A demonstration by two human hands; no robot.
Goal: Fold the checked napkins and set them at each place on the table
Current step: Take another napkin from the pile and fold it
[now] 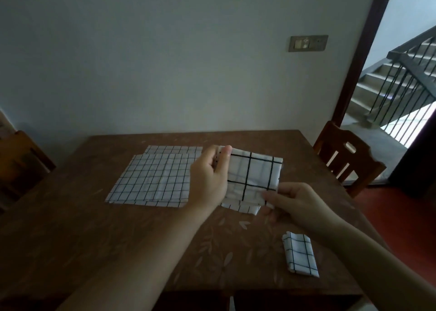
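Head view looked down on a brown table (pixel 70 228) pushed against a pale wall (pixel 165 62). To the right an open doorway showed stairs (pixel 389 84) with a dark railing. One wooden chair (pixel 349 159) stood at the table's right side, and part of another (pixel 21 164) showed at the left edge.

Far on the table lay a stack of flat checked napkins (pixel 153 180), at least two, the lower one peeping out along the far edge.

A partly folded napkin (pixel 252 178) was held up just right of that stack, over the table's middle. The left hand (pixel 210 178) gripped its far left corner, thumb on top and fingers curled behind the cloth. The right hand (pixel 297 204) pinched its near right corner between thumb and fingertips, the other fingers curled beneath. A loose layer hung down along the near edge between the hands.

Near the table's right front edge lay a small folded napkin (pixel 299 254), well apart from the stack, under the right forearm.
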